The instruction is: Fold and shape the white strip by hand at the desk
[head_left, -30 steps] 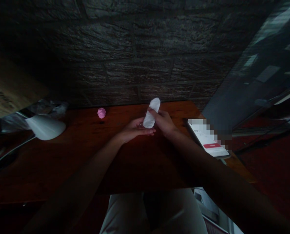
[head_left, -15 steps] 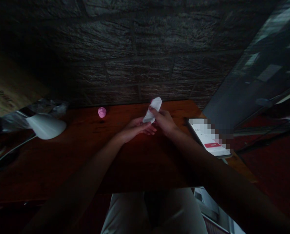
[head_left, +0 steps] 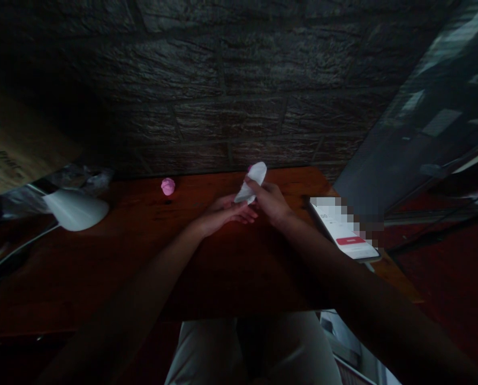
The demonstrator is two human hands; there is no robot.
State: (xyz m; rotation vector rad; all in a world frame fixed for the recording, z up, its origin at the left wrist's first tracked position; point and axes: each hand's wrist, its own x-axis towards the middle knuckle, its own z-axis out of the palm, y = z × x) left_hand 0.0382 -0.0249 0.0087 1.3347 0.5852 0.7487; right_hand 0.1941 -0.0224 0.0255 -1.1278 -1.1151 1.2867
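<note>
A long, thin white piece, like folded paper or cloth (head_left: pixel 256 175), is held slanted above the wooden table, with a small bit of pink at its upper left edge. My right hand (head_left: pixel 271 203) grips it from the right, thumb pressed across its middle. At its lower end is my left hand (head_left: pixel 225 213), the thumb against the white piece and the other fingers underneath, partly hidden. Farther left, a crumpled pink ball (head_left: pixel 167 186) sits on the table.
On the right of the wooden table (head_left: pixel 239 272) lies a lit phone (head_left: pixel 353 241), its screen partly pixelated. A white cone-shaped lamp head (head_left: pixel 77 208) with a cable and clear plastic (head_left: pixel 98 179) are on the left. A dark brick wall (head_left: pixel 255 64) rises behind.
</note>
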